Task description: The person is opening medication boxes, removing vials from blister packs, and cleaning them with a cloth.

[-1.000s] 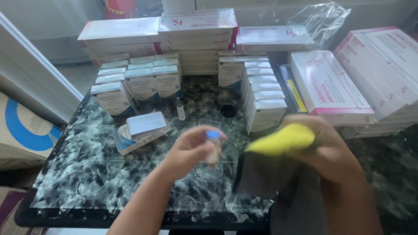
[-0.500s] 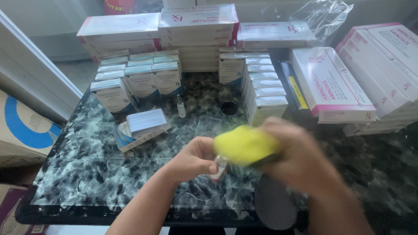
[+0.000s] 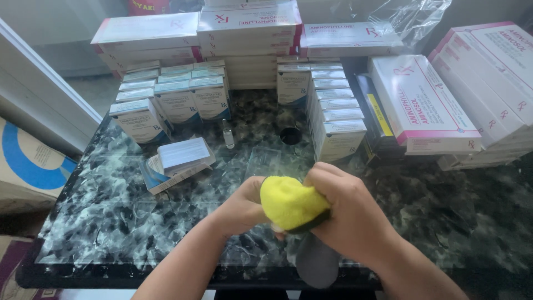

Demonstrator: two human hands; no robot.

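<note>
Over the near edge of the dark marbled table (image 3: 111, 211), my hands meet. My right hand (image 3: 350, 214) grips a yellow cloth (image 3: 288, 203) whose grey underside hangs down below the table edge. The cloth is pressed over the fingertips of my left hand (image 3: 241, 208), which are pinched around a small vial that the cloth hides from view. A second small clear vial (image 3: 228, 135) stands upright on the table beyond my hands, beside a black round cap (image 3: 290, 135).
An opened small carton (image 3: 177, 161) lies left of my hands. Rows of small white-and-teal cartons (image 3: 166, 100) and a stacked column (image 3: 333, 111) fill the back. Large white boxes with pink trim (image 3: 422, 103) crowd the right. A cardboard box (image 3: 28, 166) sits off the table's left.
My right hand has swung the yellow cloth leftward and down onto my left hand. The blue-capped vial seen earlier in my left fingers is now covered.
</note>
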